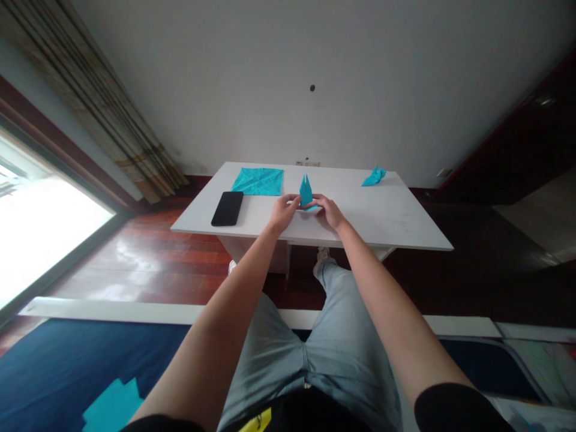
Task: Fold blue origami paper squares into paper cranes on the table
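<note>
A half-folded teal paper figure (306, 192) stands with two points up on the white table (387, 216). My left hand (283, 210) pinches its left side with fingers closed. From the right, my right hand (327, 210) grips the lower part of the same figure, also with closed fingers. Both arms reach out over my lap to the table's near middle.
A creased, unfolded teal paper sheet (258, 181) lies at the table's far left. A black phone (227, 208) rests in front of it. A finished teal paper figure (374, 176) sits at the far right. More teal paper (112, 407) lies on the blue surface beside me.
</note>
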`<state>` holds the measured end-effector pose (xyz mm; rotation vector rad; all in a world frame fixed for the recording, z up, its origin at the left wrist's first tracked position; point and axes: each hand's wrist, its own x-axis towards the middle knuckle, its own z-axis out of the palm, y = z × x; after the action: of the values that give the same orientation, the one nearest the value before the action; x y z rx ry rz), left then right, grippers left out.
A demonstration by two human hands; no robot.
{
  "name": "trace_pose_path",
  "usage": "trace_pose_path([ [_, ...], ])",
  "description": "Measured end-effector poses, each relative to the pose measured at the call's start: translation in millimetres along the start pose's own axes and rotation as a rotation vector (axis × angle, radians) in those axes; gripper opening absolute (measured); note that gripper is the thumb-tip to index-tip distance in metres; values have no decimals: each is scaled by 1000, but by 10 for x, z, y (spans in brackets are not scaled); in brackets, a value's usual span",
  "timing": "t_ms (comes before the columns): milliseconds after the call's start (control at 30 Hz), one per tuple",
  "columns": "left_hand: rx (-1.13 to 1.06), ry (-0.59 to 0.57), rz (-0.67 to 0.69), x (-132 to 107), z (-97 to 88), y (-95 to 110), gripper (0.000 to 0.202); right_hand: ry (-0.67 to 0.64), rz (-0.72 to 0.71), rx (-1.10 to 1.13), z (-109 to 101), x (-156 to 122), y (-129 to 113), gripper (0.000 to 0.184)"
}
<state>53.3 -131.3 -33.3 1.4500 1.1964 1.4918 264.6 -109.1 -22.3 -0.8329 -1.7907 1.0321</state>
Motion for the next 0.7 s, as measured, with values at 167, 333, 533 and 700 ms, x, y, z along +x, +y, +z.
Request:
trace_pose_path([
  [167,-57,13,-31,21,0,-20,26,78,6,-57,64,12,28,68],
  [333,-41,11,-9,-7,6,32,22,141,-89,-182,98,29,58,61],
  [533,-141,-98,-5,-73,28,93,47,129,-62,-192,108,23,52,70],
  [700,-76,-103,53,-68,30,91,43,95,6,-141,88,32,78,74],
])
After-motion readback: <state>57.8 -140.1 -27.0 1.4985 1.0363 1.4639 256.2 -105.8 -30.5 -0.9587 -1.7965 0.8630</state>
